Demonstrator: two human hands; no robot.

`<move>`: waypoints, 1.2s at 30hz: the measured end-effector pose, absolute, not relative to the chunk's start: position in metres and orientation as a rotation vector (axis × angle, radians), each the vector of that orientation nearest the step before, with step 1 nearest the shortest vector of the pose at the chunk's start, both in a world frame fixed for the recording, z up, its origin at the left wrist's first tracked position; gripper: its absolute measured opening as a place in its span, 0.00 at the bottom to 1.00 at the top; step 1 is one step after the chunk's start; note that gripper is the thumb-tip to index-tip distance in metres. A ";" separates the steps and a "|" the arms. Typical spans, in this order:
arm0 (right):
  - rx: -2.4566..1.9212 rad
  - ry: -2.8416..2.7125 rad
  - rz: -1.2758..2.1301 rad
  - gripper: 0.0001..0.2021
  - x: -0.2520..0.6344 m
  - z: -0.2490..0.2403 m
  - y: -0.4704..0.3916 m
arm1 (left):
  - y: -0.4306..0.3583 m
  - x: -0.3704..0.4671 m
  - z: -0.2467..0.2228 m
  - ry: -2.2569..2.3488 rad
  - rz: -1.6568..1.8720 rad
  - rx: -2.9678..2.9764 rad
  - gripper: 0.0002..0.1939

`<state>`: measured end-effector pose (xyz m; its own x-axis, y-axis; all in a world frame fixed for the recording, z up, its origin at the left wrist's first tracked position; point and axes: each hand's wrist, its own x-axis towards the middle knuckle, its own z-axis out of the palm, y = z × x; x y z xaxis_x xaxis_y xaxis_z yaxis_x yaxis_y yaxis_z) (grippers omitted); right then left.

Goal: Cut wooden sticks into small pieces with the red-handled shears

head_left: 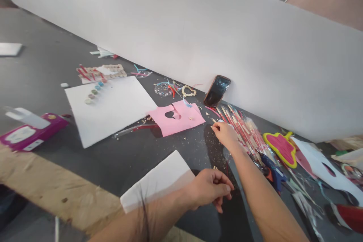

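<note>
My right hand [226,134] reaches over the dark table with thumb and fingertips pinched together, beside a bundle of red-and-wood sticks [244,130]. Something pale and tiny shows at its fingertips, too small to name. Closer to me, my left hand [212,187] hangs with curled fingers and the thumb against them; what it may hold is hidden. Under the left wrist lies a white foam board [161,181]. A pink sheet with a cut-out [181,119] lies left of my right hand, small pale crumbs scattered around it.
A phone [217,90] leans on the white wall panel [181,38]. To the left are a large white board [113,109], small paint pots [93,92] and a purple device [35,132]. On the right lie a blue glue gun [273,172] and a pink, yellow-edged shape [280,147].
</note>
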<state>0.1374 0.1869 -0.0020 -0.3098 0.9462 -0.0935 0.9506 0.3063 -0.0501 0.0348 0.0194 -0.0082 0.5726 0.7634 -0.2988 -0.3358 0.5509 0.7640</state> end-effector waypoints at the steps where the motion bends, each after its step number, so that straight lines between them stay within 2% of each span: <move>1: 1.820 2.486 -0.134 0.14 0.136 -0.002 0.186 | 0.020 0.034 -0.008 0.684 0.711 0.719 0.12; 7: 1.781 2.478 -0.096 0.13 0.142 0.013 0.165 | 0.020 0.033 -0.005 0.707 0.711 0.742 0.10; 12: 1.719 2.526 -0.126 0.08 0.164 0.021 0.132 | 0.017 0.034 -0.010 0.693 0.708 0.782 0.09; 22: 1.808 2.648 -0.045 0.13 0.177 0.004 0.115 | 0.017 0.034 -0.013 0.700 0.721 0.800 0.12; 36: 1.809 2.750 -0.143 0.13 0.178 0.001 0.109 | 0.016 0.033 -0.009 0.677 0.728 0.812 0.11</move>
<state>0.1776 0.1094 0.0014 -0.3891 0.9177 0.0800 0.9045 0.3970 -0.1558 0.0331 0.0163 -0.0089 0.5699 0.7831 -0.2488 -0.3045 0.4825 0.8213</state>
